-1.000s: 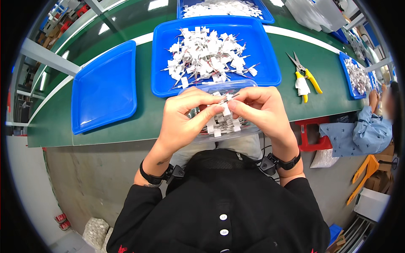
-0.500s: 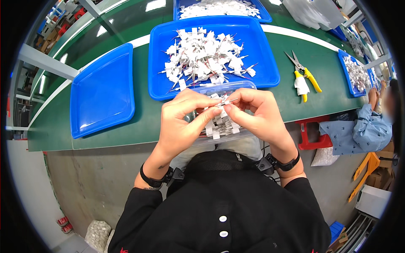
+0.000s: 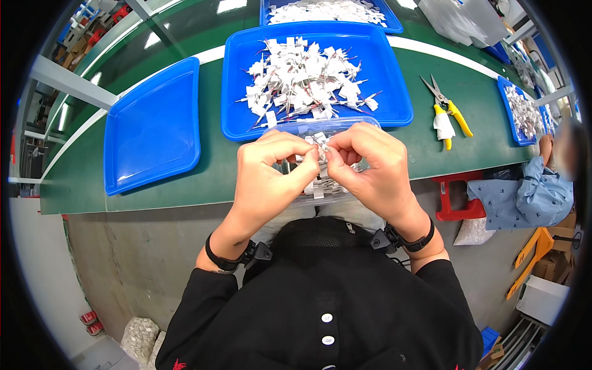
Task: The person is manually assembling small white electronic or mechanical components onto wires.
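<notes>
Pinching one small white-tabbed wire piece with left hand and right hand, seemingly midway, amid similar pieces in clear plastic box and blue rectangular tray, unable to tell finished from unfinished.

A glossy green workbench spans the upper frame; below lies grey floor, with a red stool at right.

My feed shows a clear, smooth plastic tub under the right hand, a glossy plastic tray beyond it.
</notes>
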`<move>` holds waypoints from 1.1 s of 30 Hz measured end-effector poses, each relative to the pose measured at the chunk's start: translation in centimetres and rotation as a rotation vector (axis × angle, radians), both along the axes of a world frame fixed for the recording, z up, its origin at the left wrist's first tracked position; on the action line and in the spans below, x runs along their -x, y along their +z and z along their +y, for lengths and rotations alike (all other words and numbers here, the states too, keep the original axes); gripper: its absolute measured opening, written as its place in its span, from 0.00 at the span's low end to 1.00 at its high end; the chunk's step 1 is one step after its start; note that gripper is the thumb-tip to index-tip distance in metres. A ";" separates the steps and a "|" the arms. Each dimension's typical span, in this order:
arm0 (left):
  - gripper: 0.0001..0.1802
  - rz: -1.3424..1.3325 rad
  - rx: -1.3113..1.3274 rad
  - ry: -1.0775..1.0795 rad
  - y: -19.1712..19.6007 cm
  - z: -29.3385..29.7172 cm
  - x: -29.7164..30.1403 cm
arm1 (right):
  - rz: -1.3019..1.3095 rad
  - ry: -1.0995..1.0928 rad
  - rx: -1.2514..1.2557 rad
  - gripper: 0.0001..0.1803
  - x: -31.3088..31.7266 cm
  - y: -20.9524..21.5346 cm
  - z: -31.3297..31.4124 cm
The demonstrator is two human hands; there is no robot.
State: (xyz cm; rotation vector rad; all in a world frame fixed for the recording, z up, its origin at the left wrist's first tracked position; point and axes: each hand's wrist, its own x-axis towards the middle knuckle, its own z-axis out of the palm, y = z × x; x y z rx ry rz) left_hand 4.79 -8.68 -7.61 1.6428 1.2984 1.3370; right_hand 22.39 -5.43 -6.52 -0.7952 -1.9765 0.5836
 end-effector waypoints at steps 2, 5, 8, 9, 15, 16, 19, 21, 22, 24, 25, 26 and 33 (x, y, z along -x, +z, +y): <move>0.03 0.077 -0.057 0.006 -0.1 0.1 0.1 | -0.014 -0.002 0.004 0.05 -0.1 0.0 0.0; 0.03 0.142 -0.089 0.020 0.2 -0.1 0.0 | -0.038 -0.017 -0.008 0.06 -0.2 -0.1 0.0; 0.04 0.132 -0.062 0.025 0.6 -0.2 -0.2 | -0.045 -0.039 -0.044 0.06 -0.2 -0.3 0.0; 0.04 0.134 -0.060 0.022 0.7 -0.2 -0.3 | -0.041 -0.049 -0.063 0.07 -0.2 -0.3 0.0; 0.03 0.259 -0.091 0.034 0.4 -0.3 -0.3 | -0.102 -0.056 -0.140 0.07 0.1 -0.6 -0.1; 0.03 0.259 -0.091 0.035 0.4 -0.2 -0.3 | -0.102 -0.056 -0.140 0.07 0.0 -0.7 0.0; 0.03 0.374 -0.161 0.025 0.4 0.1 -0.1 | -0.131 -0.016 -0.126 0.07 -0.6 -0.5 0.3; 0.02 0.324 -0.163 -0.096 0.7 0.2 0.4 | -0.029 0.086 0.275 0.08 -1.1 0.0 0.4; 0.02 0.325 -0.166 -0.099 1.0 0.2 0.5 | -0.027 0.083 0.274 0.08 -1.5 -0.1 0.6; 0.01 0.264 -0.075 -0.192 1.6 0.2 0.6 | 0.065 0.182 0.539 0.10 -2.2 -0.4 1.2; 0.01 0.265 -0.076 -0.191 1.6 0.2 0.6 | 0.066 0.184 0.537 0.10 -2.0 -0.2 1.0; 0.02 0.258 -0.104 -0.170 1.5 0.2 0.5 | 0.096 0.169 0.477 0.11 -1.7 0.0 0.8; 0.02 0.276 -0.175 -0.201 1.1 0.2 0.9 | 0.079 0.114 0.281 0.07 -1.3 -0.2 -0.1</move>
